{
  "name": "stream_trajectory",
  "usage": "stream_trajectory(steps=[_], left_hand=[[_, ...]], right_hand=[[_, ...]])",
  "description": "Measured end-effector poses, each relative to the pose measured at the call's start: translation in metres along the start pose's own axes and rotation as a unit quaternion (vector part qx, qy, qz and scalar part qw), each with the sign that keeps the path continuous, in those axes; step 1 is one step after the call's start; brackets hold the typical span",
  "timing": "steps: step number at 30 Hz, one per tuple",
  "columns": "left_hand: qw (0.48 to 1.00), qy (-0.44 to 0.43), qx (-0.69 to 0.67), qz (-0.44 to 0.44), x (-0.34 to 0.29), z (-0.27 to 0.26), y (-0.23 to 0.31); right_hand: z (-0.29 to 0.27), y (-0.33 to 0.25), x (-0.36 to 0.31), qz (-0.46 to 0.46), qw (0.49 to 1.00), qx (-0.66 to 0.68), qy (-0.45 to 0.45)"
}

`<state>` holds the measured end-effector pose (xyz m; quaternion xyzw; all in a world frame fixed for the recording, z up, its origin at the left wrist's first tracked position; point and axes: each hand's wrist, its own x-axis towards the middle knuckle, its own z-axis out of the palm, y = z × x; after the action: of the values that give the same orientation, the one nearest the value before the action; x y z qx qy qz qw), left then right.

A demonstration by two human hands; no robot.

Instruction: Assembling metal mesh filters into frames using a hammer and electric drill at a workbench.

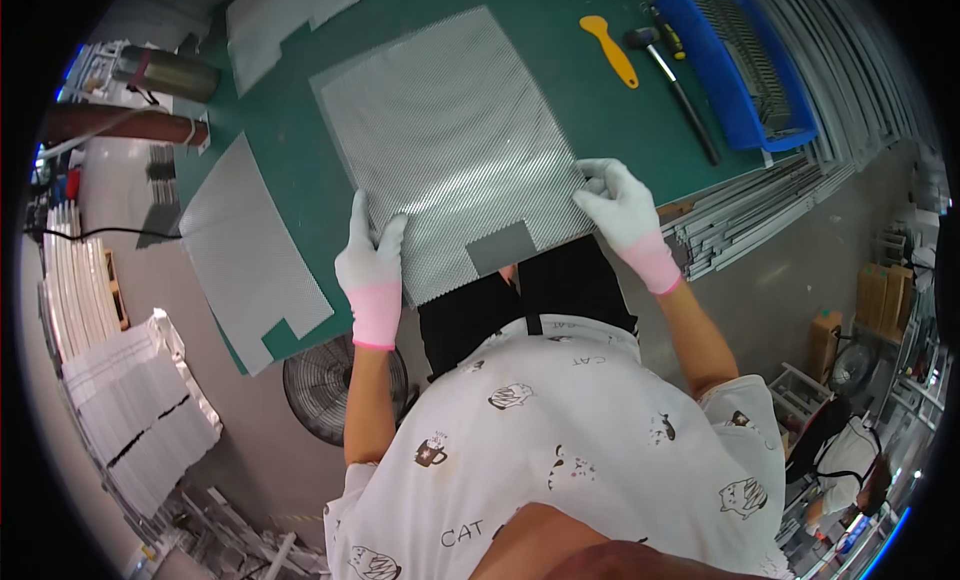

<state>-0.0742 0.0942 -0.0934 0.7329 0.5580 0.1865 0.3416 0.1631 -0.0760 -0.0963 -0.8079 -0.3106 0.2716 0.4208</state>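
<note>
Nearest the camera is the wearer's white printed shirt [560,420], with black trousers [470,330] just beyond it. Both hands wear white gloves with pink cuffs. One mesh sheet [450,130], silver-grey and finely perforated, is positioned centrally, its far part above the green workbench [290,130] and its near edge out over the trousers. A plain grey rectangular patch shows at that near edge; whether it is a cutout cannot be determined. A paler margin along the left side suggests a second layer, unconfirmed.

Left hand [370,255]: grasping the sheet's left edge close to the near corner, thumb on the upper face. Right hand [622,205]: pinching the right edge, fingers curled; the contact beneath is hidden.

On the bench, well apart to the far right, lie a yellow scraper [610,52], a black-handled hammer [685,98] and a yellow-and-black screwdriver [669,35], beside a blue bin [708,75] of thin metal parts. At left, a notched sheet [235,250] lies along the bench's side; another cut sheet [285,20] lies far left. A round fan [320,400] stands on the near left.
</note>
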Motion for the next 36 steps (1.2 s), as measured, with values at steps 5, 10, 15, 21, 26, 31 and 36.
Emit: stream_trajectory(steps=[5, 10, 15, 21, 26, 31, 36], left_hand=[[0.993, -0.021, 0.116, -0.013, 0.001, -0.005, 0.013], [0.948, 0.018, 0.316, 0.033, 0.006, -0.005, 0.023], [0.862, -0.075, 0.358, 0.351, 0.024, -0.007, 0.012], [0.856, -0.041, 0.346, 0.382, 0.045, -0.001, 0.023], [0.856, -0.055, 0.338, 0.388, 0.049, 0.001, 0.025], [0.879, -0.013, 0.302, 0.370, 0.050, -0.001, 0.032], [0.881, 0.026, 0.246, 0.403, 0.070, 0.003, 0.033]], right_hand=[[0.001, -0.011, -0.001, 0.013, 1.000, -0.017, -0.003], [0.001, -0.038, 0.001, -0.120, 0.888, -0.443, -0.036], [-0.041, -0.033, 0.052, -0.303, 0.887, -0.329, -0.111], [-0.076, -0.081, 0.301, -0.197, 0.957, -0.126, 0.174], [-0.085, -0.079, 0.419, -0.104, 0.946, -0.299, 0.072], [-0.114, -0.149, 0.420, -0.240, 0.927, 0.273, -0.091], [-0.115, -0.163, 0.388, -0.274, 0.878, 0.380, -0.104]])
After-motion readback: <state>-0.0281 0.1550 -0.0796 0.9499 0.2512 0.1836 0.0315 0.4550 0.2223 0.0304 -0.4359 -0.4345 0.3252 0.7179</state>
